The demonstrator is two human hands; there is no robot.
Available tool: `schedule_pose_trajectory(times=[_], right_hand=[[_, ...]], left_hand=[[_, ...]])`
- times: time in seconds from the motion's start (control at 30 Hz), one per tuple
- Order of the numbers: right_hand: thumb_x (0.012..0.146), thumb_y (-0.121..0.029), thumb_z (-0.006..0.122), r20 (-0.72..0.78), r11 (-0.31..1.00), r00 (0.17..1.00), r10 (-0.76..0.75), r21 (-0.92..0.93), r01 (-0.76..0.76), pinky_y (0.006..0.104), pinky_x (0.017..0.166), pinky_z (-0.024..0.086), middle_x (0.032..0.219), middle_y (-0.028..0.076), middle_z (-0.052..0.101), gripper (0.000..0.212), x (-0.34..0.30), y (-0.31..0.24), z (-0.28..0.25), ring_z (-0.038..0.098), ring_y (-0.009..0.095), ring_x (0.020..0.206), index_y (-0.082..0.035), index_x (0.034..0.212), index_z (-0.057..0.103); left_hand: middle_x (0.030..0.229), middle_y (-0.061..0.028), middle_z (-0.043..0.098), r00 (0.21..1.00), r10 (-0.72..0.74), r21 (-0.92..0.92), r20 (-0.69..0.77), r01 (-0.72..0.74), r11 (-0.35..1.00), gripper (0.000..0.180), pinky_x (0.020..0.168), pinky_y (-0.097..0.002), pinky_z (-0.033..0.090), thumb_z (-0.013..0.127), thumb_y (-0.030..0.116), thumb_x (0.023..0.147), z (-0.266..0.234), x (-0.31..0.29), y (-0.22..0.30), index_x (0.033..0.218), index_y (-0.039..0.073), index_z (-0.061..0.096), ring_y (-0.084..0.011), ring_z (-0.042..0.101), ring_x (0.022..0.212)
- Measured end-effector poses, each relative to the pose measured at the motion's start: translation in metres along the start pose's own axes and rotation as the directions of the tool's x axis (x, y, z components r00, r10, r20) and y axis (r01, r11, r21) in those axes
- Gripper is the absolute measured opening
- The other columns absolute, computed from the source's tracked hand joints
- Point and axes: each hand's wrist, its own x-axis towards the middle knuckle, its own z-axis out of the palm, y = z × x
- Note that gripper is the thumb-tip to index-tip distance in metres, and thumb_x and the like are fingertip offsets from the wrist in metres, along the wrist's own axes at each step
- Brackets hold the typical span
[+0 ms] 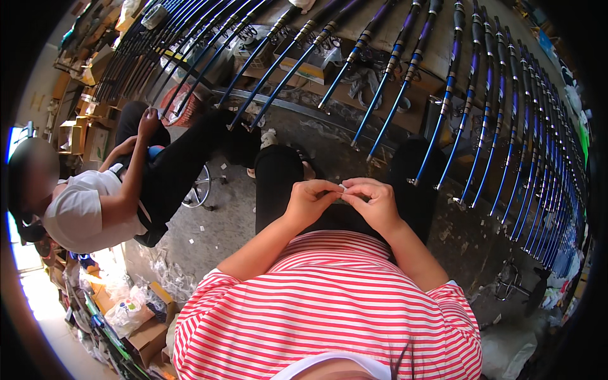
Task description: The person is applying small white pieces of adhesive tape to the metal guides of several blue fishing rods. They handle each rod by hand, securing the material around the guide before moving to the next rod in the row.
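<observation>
My left hand [309,204] and my right hand [376,204] meet in front of my lap, fingertips almost touching. Between them is a small white piece [343,187], pinched by thumb and forefinger of each hand. It is too small and too covered by fingers for me to name its kind. Beyond my knees, a long row of fishing rods [451,81] fans out, with dark and purple grips and blue shafts. Their tips point toward me, well apart from my hands.
At my left a co-worker in a white shirt [79,218] sits, one hand [149,121] near a rod tip. A red basket [178,104] stands beyond. Small white scraps lie on the grey floor [221,234]. Cardboard boxes [151,339] and plastic bags [128,311] crowd the lower left.
</observation>
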Motion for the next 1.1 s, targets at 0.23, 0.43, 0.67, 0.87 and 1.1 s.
schedule_pose_trajectory(times=[0.23,0.43,0.67,0.87,1.1], right_hand=[[0.071,-0.002,0.07,0.105,0.996,0.991,0.078,0.045,-0.083,0.0256,0.062,0.05,0.082,0.01,0.065,0.007,0.015,0.011,0.006,0.064,0.017,0.07,0.001,0.076,0.067],[0.073,0.003,0.067,0.046,0.981,0.985,0.169,0.088,-0.172,0.0212,0.061,0.051,0.078,0.009,0.063,0.004,0.017,0.012,0.012,0.063,0.014,0.067,0.003,0.076,0.065],[0.076,0.003,0.066,0.083,0.929,0.96,0.266,0.244,-0.279,0.0206,0.062,0.051,0.078,0.006,0.063,0.005,0.028,-0.008,0.019,0.063,0.011,0.067,0.004,0.079,0.063],[0.074,0.007,0.066,0.166,0.986,0.986,0.009,0.16,-0.036,0.0206,0.065,0.052,0.083,0.01,0.061,0.009,0.043,-0.042,0.029,0.062,0.012,0.073,0.004,0.08,0.06],[0.07,0.004,0.068,-0.001,0.966,0.986,-0.165,0.2,0.162,0.0237,0.056,0.048,0.078,0.01,0.062,0.01,0.065,-0.069,0.049,0.061,0.017,0.065,0.0,0.076,0.062]], left_hand=[[0.077,-0.0059,0.064,0.999,0.035,-0.157,0.006,-0.034,0.987,0.006,0.059,-0.0178,0.046,0.067,-0.002,0.077,-0.008,0.004,-0.016,0.083,-0.002,0.066,-0.0076,0.059,0.07],[0.077,-0.0022,0.064,0.981,-0.172,-0.248,0.088,0.189,0.95,0.021,0.056,-0.016,0.043,0.066,0.001,0.08,-0.009,0.018,-0.022,0.101,0.0,0.064,-0.0029,0.055,0.066],[0.08,-0.0053,0.063,0.94,-0.34,-0.586,0.04,0.298,0.753,0.029,0.041,-0.016,0.028,0.052,0.027,0.091,-0.07,0.082,0.007,0.094,0.001,0.062,-0.0013,0.039,0.047],[0.088,-0.0052,0.06,0.953,0.021,-0.952,0.304,0.302,0.053,0.037,0.039,-0.0176,0.022,0.05,0.035,0.091,-0.096,0.12,0.013,0.105,0.001,0.056,-0.0037,0.03,0.044],[0.08,-0.0017,0.054,0.91,0.146,-0.909,0.388,0.404,-0.101,0.037,0.042,-0.0194,0.024,0.053,0.028,0.09,-0.101,0.121,0.02,0.111,-0.003,0.052,-0.005,0.033,0.049]])
